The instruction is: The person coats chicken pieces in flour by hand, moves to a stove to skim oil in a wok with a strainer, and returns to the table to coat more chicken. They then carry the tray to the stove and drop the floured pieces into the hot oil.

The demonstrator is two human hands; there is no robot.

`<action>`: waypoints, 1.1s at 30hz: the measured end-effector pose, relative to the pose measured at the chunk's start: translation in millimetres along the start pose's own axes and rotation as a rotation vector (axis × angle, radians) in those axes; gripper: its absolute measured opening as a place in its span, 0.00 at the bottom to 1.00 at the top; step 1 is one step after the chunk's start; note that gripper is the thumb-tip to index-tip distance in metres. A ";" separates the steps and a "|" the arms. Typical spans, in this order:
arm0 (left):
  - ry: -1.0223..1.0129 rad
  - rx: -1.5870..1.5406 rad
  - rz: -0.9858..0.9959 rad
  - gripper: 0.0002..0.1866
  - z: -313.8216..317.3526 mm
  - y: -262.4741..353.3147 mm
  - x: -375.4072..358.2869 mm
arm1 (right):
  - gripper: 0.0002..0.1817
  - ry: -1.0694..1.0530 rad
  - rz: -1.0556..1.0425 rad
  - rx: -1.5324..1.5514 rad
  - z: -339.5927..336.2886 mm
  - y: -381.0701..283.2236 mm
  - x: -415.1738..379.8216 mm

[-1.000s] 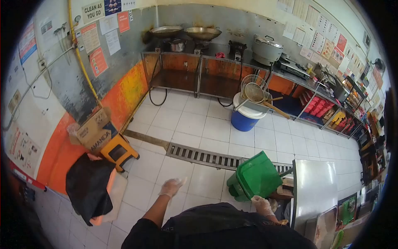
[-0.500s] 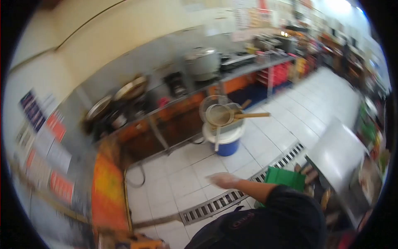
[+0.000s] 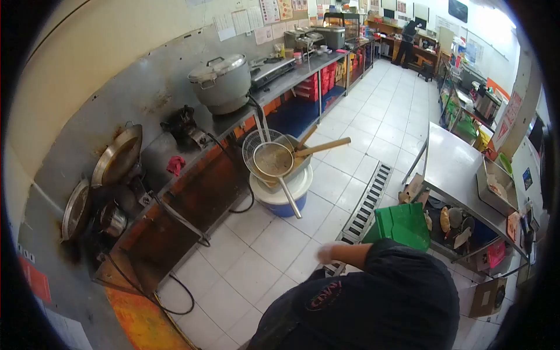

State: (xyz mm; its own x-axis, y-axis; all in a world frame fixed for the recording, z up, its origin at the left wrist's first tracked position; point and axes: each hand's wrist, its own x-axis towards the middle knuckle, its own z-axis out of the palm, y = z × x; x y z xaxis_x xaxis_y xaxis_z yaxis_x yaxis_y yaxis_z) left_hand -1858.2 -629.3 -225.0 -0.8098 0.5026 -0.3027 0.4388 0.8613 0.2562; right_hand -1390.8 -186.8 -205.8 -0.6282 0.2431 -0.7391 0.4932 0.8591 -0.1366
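My right hand (image 3: 325,252) is low in the view, in front of my dark shirt, and it seems to wear a thin clear glove. Its fingers are smeared and partly turned away, so I cannot make out whether they hold anything. Nearest to it are a green bin (image 3: 402,224) on the right and the floor drain grate (image 3: 368,195). Farther ahead, a blue bucket (image 3: 286,209) with a white lid carries a metal tray, a strainer (image 3: 273,160), a wire skimmer (image 3: 251,146) and wooden handles. My left hand is out of view.
A steel counter along the left holds woks (image 3: 119,154), burners (image 3: 185,128) and a large lidded pot (image 3: 220,84). A steel table (image 3: 452,157) stands on the right. Hoses (image 3: 189,297) lie on the tiles. A person (image 3: 407,44) stands at the far end.
My view has swung to the right, bringing the far aisle and right-hand table further into sight. My right hand has drawn nearer my body.
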 end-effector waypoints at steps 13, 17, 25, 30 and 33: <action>-0.098 -0.617 -0.201 0.33 -114.7 170.1 249.1 | 0.17 0.169 0.576 0.760 142.4 80.6 -22.4; -0.027 -1.427 -0.179 0.22 -80.6 193.9 287.9 | 0.15 0.424 0.073 0.627 -128.9 49.6 117.9; 0.086 -1.047 -0.290 0.31 -198.9 250.3 446.9 | 0.09 0.585 -0.290 0.048 -143.0 136.5 232.7; 0.216 -0.845 -0.341 0.29 -229.3 277.1 534.9 | 0.15 0.319 0.289 1.079 -244.2 64.7 169.1; 0.246 -0.587 -0.280 0.26 -240.0 282.2 573.7 | 0.20 0.331 0.354 0.991 -223.1 39.8 162.8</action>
State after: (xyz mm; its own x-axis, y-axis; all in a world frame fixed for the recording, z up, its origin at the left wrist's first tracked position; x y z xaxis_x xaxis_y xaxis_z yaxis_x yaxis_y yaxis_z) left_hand -2292.5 -115.9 -106.1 -0.9569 0.1765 -0.2305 -0.0262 0.7382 0.6741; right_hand -1607.7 -12.5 -184.4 -0.4134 0.6399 -0.6478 0.8480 0.0114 -0.5299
